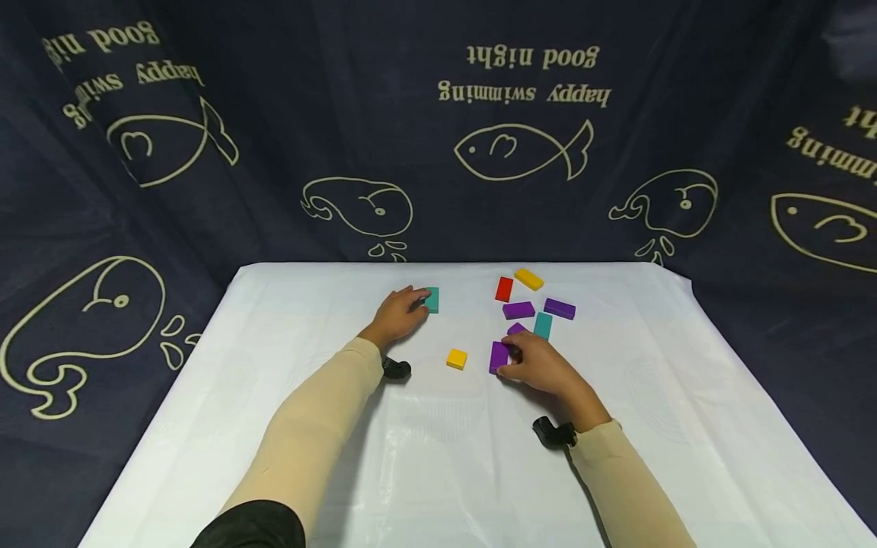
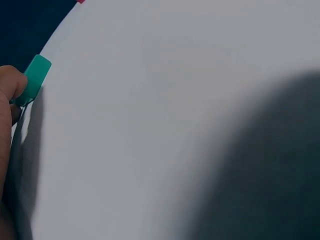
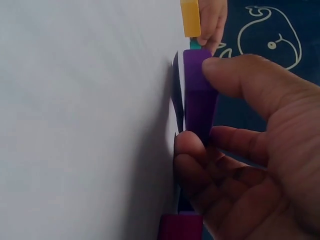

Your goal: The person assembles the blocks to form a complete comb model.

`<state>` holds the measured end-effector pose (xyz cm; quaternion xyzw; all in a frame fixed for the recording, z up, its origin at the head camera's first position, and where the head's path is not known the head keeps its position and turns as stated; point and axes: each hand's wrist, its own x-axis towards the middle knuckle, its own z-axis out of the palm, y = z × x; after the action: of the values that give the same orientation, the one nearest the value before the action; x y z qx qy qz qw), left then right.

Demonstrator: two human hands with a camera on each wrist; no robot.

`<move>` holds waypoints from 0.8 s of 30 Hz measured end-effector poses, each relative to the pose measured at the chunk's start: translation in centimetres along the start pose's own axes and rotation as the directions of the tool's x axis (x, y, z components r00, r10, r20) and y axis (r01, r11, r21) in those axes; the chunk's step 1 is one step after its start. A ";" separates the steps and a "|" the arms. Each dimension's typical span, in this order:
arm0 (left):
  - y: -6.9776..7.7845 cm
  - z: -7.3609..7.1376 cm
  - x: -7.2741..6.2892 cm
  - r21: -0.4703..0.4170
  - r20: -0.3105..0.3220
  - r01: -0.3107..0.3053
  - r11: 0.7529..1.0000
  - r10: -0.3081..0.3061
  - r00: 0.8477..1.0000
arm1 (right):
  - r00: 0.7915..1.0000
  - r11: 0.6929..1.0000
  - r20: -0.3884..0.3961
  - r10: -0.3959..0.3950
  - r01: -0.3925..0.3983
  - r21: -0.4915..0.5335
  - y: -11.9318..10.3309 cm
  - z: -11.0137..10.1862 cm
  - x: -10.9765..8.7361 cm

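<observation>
My left hand pinches a teal block on the far part of the white table, left of the other blocks. Up close in the left wrist view, the thumb lies against the face of that teal block. Nearer the middle, my right hand holds a purple block by its ends. The right wrist view shows this purple block between the thumb and the curled fingers. A short yellow block lies between the two hands.
Beyond my right hand lie a red block, a long yellow block, purple blocks and another teal block. One purple block is partly hidden by the hand. A dark printed cloth hangs behind the white table.
</observation>
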<state>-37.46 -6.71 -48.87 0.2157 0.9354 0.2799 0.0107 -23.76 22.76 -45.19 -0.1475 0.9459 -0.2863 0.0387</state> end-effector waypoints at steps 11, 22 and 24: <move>-0.1 0.1 0.1 -0.013 -0.013 0.010 1.000 -0.010 1.000 | 0.999 0.996 -0.043 -0.024 0.028 0.082 -1.6 -0.1 1.5; -0.1 0.0 0.0 -0.005 -0.010 -0.002 1.000 0.002 1.000 | 0.997 0.992 -0.014 -0.076 0.077 0.103 -4.4 1.4 4.5; -0.1 0.0 0.0 -0.007 -0.014 -0.005 1.000 0.005 1.000 | 0.996 0.991 -0.010 -0.084 0.085 0.105 -4.8 1.8 5.0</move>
<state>-37.45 -6.78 -48.92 0.2161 0.9340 0.2846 0.0041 -27.04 16.47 -43.93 -0.1843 0.9225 -0.3377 0.0318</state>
